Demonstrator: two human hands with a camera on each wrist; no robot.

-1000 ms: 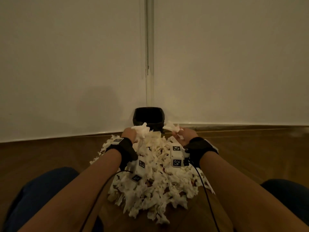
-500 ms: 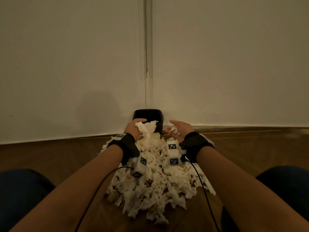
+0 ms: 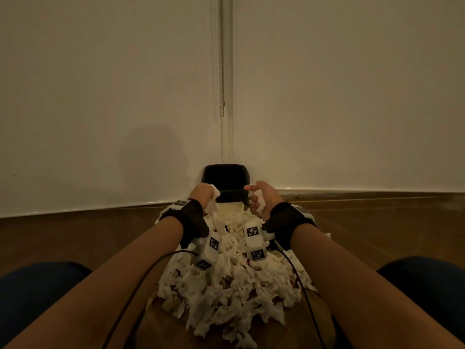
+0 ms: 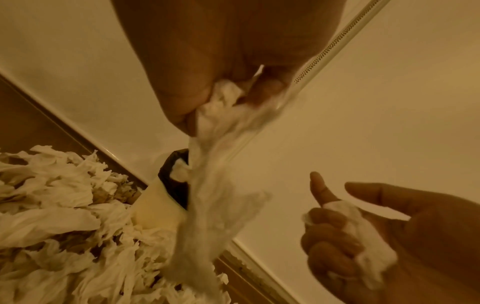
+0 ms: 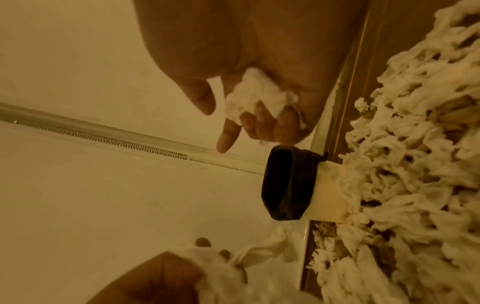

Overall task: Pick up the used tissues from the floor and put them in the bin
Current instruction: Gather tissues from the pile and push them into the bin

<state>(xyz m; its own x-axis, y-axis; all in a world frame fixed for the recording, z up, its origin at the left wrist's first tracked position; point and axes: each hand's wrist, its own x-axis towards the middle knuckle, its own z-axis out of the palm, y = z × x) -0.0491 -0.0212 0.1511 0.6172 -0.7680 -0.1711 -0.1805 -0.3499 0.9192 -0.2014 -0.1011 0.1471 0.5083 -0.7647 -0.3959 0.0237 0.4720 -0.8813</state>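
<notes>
A big pile of white crumpled tissues covers the wooden floor in front of me. Behind it, against the wall, stands a small cream bin with a black liner. My left hand is at the bin's left rim and grips a long tissue that hangs down from its fingers. My right hand is at the right rim. Its lower fingers curl round a small tissue wad, while thumb and forefinger stick out.
A white wall with a skirting board runs right behind the bin, and a vertical seam with a bead chain hangs above it. My knees in dark trousers flank the pile. Cables run from both wrist units.
Both hands have lifted from the top of the pile and moved forward to the bin's rim, each carrying its tissue. The left tissue now trails down in front of the bin.
</notes>
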